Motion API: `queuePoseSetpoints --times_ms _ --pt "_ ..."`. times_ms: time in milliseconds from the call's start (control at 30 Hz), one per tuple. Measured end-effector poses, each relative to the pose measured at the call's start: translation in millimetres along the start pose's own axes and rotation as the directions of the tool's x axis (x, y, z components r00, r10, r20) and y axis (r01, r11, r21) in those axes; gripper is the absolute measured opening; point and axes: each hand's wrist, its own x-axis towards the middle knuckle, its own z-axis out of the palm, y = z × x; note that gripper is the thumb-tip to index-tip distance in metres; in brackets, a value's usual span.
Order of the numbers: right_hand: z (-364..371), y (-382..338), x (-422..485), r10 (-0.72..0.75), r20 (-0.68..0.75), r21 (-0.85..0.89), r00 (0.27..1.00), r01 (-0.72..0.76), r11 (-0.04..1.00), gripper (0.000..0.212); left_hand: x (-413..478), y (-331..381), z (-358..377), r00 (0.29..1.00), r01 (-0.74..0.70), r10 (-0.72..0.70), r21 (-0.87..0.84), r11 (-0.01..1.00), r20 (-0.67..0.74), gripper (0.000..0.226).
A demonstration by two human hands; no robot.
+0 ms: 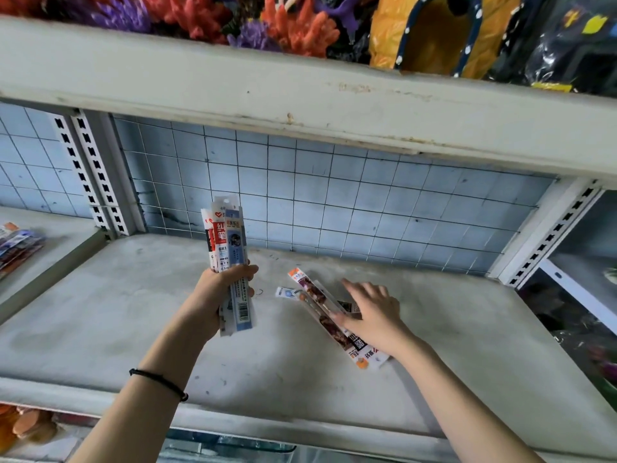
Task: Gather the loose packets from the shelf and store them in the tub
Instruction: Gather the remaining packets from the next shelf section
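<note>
- Shop shelving fills the frame: a worn, pale grey metal shelf [133,312] spans the centre, backed by a blue-grey tiled wall behind a wire grid [334,195].
- A chipped, pale grey upper shelf edge [300,105] crosses the top of the frame. Orange and purple coral ornaments [200,15] stand above it at upper centre, and a yellow arched ornament with dark blue trim [434,31] stands at upper right.
- The left hand [217,292], centre-left, grips a bundle of packets [228,242]. These are long, narrow, clear plastic pen packs with red, white and blue cards.
- The fingers are curled round the lower half of the bundle, which stands roughly upright, raised above the shelf.
- A thin black wrist band [160,382] sits on the left forearm.
- The right hand [370,312], centre-right, lies palm down on the shelf over the loose packets [314,294]. The fingers are straight and slightly spread, and the thumb rests on the longest pack.
- These packets lie flat and overlapping at mid-shelf. One is a long white strip with orange ends, one a small pack with a blue tip at its left, and one a dark pack partly hidden under the hand.
- A further stack of colourful packs [16,245] lies on the neighbouring shelf at the left edge of the frame.
- Whether the tub is in view cannot be told.
</note>
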Motion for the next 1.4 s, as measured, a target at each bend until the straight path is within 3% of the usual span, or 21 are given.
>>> queuePoseSetpoints --times_ms 67,200,367,600,667,733,800,900,967,1067,1267,1400 --pt "1.1 -1.5 -0.8 0.02 0.072 0.002 0.997 -0.02 1.0 0.083 -0.1 -0.8 2.0 1.0 0.005 -0.005 -0.01 1.0 0.0 0.013" --pt "-4.7 -9.1 -2.1 0.07 0.067 0.159 0.995 -0.08 0.984 0.068 -1.4 -2.0 4.6 1.0 0.014 -0.014 -0.002 1.0 0.018 0.014" --pt "-14.5 -18.3 -4.5 0.072 0.168 0.3 0.983 -0.121 0.946 0.03 -7.1 -5.4 9.7 0.999 0.022 -0.024 0.039 0.999 0.043 0.015" --pt "-18.0 -24.2 -6.0 0.071 0.084 0.415 0.994 -0.099 0.904 0.009 -11.9 -12.9 12.7 0.998 0.032 -0.035 0.057 0.998 0.05 0.018" --pt "-19.6 -23.8 -7.6 0.111 0.087 0.643 0.99 -0.141 0.753 0.014 -12.6 -16.0 14.8 0.998 0.033 -0.034 0.014 0.999 0.052 0.021" --pt "-22.7 -24.6 -9.1 0.143 0.146 0.872 0.979 -0.195 0.449 0.015 -13.7 -18.7 19.3 0.998 0.04 -0.037 -0.059 0.997 0.051 0.023" --pt "-25.3 -25.5 -10.2 0.13 0.208 0.955 0.969 -0.23 0.186 0.012 -15.7 -20.4 26.7 0.997 0.042 -0.034 -0.127 0.991 0.069 0.027" --pt "-28.6 -29.3 -12.6 0.078 0.242 0.969 0.967 -0.244 0.021 0.015 -19.6 -21.2 41.9 0.988 0.047 -0.023 -0.159 0.986 0.151 0.037" --pt "-25.5 -34.6 -14.5 0.05 0.225 0.973 0.973 -0.226 0.032 0.022 -21.5 -21.3 52.2 0.981 0.058 -0.032 -0.132 0.99 0.193 0.036" --pt "-17.3 -45.9 -19.6 -0.004 0.176 0.976 0.984 -0.174 0.134 0.031 -22.9 -21.6 63.0 0.981 0.051 -0.019 -0.159 0.986 0.195 0.015" --pt "-13.5 -48.0 -25.7 -0.127 0.202 0.945 0.971 -0.159 0.287 0.04 -20.1 -21.5 63.3 0.993 0.045 -0.025 -0.18 0.983 0.114 0.014" --pt "-10.3 -48.4 -28.1 -0.115 0.236 0.908 0.965 -0.177 0.38 0.037 -20.5 -24.4 62.7 0.996 0.037 -0.023 -0.172 0.984 0.081 0.023"
